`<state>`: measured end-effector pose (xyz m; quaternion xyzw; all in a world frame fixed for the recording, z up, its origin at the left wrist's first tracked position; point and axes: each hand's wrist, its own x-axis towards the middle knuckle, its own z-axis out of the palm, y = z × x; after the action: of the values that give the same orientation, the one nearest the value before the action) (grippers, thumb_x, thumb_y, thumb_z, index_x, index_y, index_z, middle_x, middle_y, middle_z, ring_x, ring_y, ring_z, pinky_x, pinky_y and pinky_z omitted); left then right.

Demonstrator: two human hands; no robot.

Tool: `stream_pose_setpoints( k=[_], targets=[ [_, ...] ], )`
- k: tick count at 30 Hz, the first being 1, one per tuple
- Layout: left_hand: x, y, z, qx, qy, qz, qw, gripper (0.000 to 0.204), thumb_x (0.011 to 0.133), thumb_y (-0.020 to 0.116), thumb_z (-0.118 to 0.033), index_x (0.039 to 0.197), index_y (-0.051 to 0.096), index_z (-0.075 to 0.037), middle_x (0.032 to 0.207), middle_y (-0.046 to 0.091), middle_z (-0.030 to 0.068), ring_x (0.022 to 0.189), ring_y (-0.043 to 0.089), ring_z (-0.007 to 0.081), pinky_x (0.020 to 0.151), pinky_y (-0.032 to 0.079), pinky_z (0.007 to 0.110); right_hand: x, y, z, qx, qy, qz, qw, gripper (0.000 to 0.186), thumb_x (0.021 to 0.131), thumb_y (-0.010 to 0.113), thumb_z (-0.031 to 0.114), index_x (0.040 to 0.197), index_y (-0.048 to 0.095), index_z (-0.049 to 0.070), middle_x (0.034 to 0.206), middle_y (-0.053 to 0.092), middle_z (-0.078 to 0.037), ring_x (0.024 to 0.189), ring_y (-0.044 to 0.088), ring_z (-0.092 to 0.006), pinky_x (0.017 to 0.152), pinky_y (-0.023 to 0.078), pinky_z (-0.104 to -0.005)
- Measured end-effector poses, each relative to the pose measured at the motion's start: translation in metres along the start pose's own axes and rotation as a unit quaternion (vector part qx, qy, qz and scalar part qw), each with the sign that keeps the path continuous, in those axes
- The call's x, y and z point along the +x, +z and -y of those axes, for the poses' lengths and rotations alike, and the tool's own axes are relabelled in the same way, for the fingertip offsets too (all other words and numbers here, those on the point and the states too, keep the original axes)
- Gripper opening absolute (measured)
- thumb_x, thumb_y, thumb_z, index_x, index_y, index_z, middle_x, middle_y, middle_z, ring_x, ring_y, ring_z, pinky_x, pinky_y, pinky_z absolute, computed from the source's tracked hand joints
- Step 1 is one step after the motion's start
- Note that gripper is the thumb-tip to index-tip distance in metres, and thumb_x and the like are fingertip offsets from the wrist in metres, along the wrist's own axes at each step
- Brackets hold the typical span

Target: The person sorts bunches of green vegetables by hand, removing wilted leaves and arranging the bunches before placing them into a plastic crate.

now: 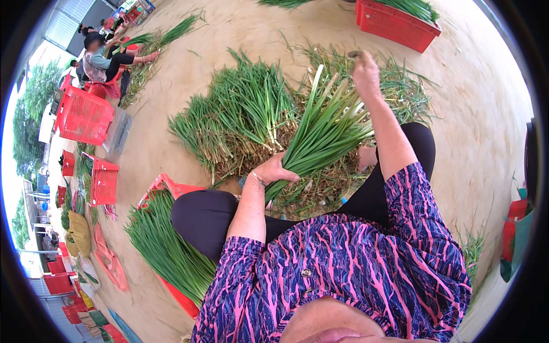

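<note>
My left hand [274,170] is closed round the leafy end of a bunch of green chives [329,140], whose pale stem ends fan out away from me. Beyond those stem ends, my right hand [366,74] is raised with its fingers curled. A small dark, rounded thing [355,54] shows at its fingertips, too small to name. On the ground ahead lies a heap of uncleaned chives [246,103], roots and dry stems toward me. Loose trimmings [320,191] cover the ground under the held bunch and between my legs.
Beside my left knee, a red crate [177,291] is packed with chives. Another red crate [394,26] of greens stands at the far right. Further left are more red crates [86,114] and a seated person [103,63] in a dark hat.
</note>
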<state>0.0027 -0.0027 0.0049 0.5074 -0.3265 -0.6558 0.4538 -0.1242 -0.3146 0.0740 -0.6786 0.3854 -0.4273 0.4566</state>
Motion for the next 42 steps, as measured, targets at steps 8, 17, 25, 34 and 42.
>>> stream_pose_setpoints(
  k=[8, 17, 25, 34, 42],
  targets=[
    [-0.003, -0.009, 0.004, 0.047, -0.012, -0.037, 0.998, 0.064, 0.068, 0.08, 0.001, 0.127, 0.055, -0.001, 0.104, 0.067, 0.0047, 0.091, 0.064, 0.0138, 0.08, 0.052, 0.029, -0.023, -0.009, 0.038, -0.281, -0.387, 0.14, 0.867, 0.031, 0.093, 0.062, 0.036, 0.112, 0.067, 0.013, 0.099, 0.069, -0.005, 0.111, 0.054, -0.0169, 0.097, 0.035, -0.0542],
    [-0.006, 0.004, -0.004, 0.007, 0.001, -0.025, 1.0, 0.05, 0.069, 0.079, -0.001, 0.116, 0.061, -0.001, 0.087, 0.068, 0.0052, 0.069, 0.064, 0.0133, 0.065, 0.053, 0.028, -0.01, -0.018, 0.031, -0.136, 0.009, 0.124, 0.983, 0.035, 0.092, 0.065, 0.031, 0.07, 0.063, 0.004, 0.065, 0.06, -0.001, 0.058, 0.055, -0.0133, 0.054, 0.044, -0.0321],
    [-0.002, -0.011, 0.01, -0.13, 0.125, -0.01, 0.983, 0.053, 0.072, 0.074, -0.003, 0.12, 0.056, 0.007, 0.076, 0.064, 0.0119, 0.053, 0.056, 0.0185, 0.052, 0.044, 0.032, 0.011, -0.07, 0.023, -0.13, -0.181, -0.072, 0.972, 0.038, 0.097, 0.055, 0.034, 0.081, 0.065, 0.001, 0.067, 0.063, -0.011, 0.062, 0.057, -0.0194, 0.064, 0.047, -0.0331],
    [0.008, -0.017, -0.003, -0.133, 0.177, 0.076, 0.972, 0.061, 0.081, 0.069, -0.019, 0.127, 0.046, 0.012, 0.064, 0.054, 0.0065, 0.055, 0.049, 0.0137, 0.056, 0.036, 0.031, -0.003, -0.068, 0.031, -0.193, -0.265, -0.087, 0.941, 0.014, 0.086, 0.06, 0.007, 0.1, 0.064, 0.005, 0.096, 0.062, -0.012, 0.097, 0.06, -0.0289, 0.088, 0.046, -0.0418],
    [0.006, -0.019, 0.001, -0.145, 0.177, 0.095, 0.969, 0.059, 0.079, 0.071, -0.018, 0.126, 0.048, 0.011, 0.064, 0.055, 0.008, 0.054, 0.05, 0.0146, 0.054, 0.036, 0.031, -0.028, -0.037, 0.047, 0.048, -0.128, 0.071, 0.988, 0.018, 0.094, 0.06, 0.016, 0.105, 0.064, 0.002, 0.092, 0.069, -0.008, 0.082, 0.062, -0.0146, 0.077, 0.05, -0.0293]
  ],
)
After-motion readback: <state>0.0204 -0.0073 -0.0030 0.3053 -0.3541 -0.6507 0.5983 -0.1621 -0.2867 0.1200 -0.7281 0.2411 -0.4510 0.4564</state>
